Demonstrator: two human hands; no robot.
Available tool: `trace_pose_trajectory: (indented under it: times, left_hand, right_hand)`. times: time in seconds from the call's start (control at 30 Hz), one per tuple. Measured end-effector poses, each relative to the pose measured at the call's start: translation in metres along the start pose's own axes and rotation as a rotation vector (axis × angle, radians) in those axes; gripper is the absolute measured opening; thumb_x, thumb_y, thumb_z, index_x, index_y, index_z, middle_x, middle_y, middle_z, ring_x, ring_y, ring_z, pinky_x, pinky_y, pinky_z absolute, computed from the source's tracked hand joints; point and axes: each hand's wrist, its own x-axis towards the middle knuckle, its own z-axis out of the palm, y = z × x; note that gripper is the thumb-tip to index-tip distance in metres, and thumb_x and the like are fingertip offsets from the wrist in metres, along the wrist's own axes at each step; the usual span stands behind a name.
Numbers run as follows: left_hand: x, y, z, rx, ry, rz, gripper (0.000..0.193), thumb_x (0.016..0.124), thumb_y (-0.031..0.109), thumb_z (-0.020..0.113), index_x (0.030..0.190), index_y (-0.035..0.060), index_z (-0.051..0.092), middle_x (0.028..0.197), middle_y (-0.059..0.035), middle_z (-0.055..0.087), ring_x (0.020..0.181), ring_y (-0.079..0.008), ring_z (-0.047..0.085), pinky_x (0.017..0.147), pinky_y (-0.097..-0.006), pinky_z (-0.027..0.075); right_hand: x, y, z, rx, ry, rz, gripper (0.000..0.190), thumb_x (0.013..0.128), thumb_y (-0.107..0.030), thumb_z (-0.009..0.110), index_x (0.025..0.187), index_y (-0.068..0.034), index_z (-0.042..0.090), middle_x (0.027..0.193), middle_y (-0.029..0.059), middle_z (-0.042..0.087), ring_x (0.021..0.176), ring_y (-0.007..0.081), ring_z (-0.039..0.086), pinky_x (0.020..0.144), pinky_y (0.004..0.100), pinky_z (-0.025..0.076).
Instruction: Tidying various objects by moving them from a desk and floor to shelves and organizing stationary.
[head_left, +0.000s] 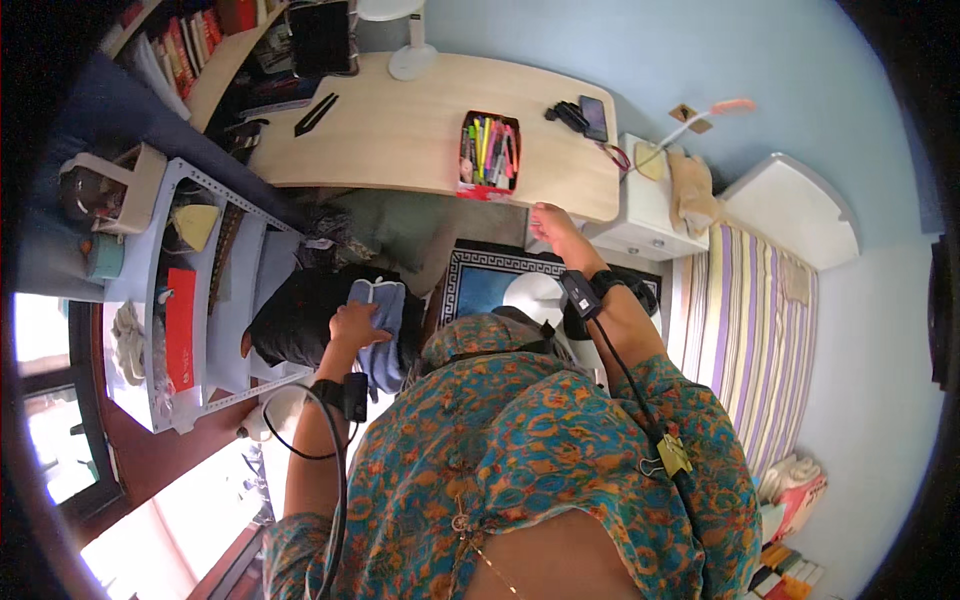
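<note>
My left hand (357, 325) lies on a folded blue-grey cloth (380, 300), with its thumb spread away from the fingers. The cloth rests on a dark, soft heap of fabric (296, 315) beside the shelf rack. At the front edge of the wooden desk (405, 142), my right hand (551, 223) is loosely curled, and no object shows in it. Just beyond that hand, a dark-rimmed box (490, 154) full of colourful pens and markers stands by the desk edge.
A white desk lamp (412, 61), two dark strips (316, 115) and a phone (592, 118) are on the desk. White drawers (645, 232) and a striped bed (742, 337) lie to the right. A metal shelf rack (247, 247) stands left. A cable (341, 480) runs along my left arm.
</note>
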Motion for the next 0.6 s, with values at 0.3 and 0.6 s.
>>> trace_pose_trajectory:
  times: [0.3, 0.6]
  left_hand:
    - [-0.026, -0.003, 0.018, -0.213, 0.258, -0.132, 0.063, 0.057, 0.041, 0.076, 0.114, 0.0188, 0.058, 0.111, -0.0054, 0.053, 0.103, -0.0269, 0.05, 0.084, -0.0372, 0.047]
    - [-0.027, 0.004, 0.011, -0.39, 0.316, -0.225, 0.058, 0.057, 0.036, 0.075, 0.11, 0.0173, 0.061, 0.109, -0.0058, 0.055, 0.103, -0.0273, 0.05, 0.084, -0.0376, 0.046]
  right_hand:
    - [0.066, -0.042, 0.035, -0.058, -0.06, 0.036, 0.058, 0.08, -0.026, 0.059, 0.13, -0.013, 0.035, 0.112, 0.0094, 0.049, 0.097, 0.0259, 0.051, 0.08, 0.0381, 0.044]
    - [0.179, -0.06, 0.003, -0.546, -0.361, -0.214, 0.017, 0.08, -0.016, 0.052, 0.069, -0.003, 0.055, 0.058, 0.0082, 0.051, 0.054, 0.0205, 0.051, 0.049, 0.0333, 0.041]
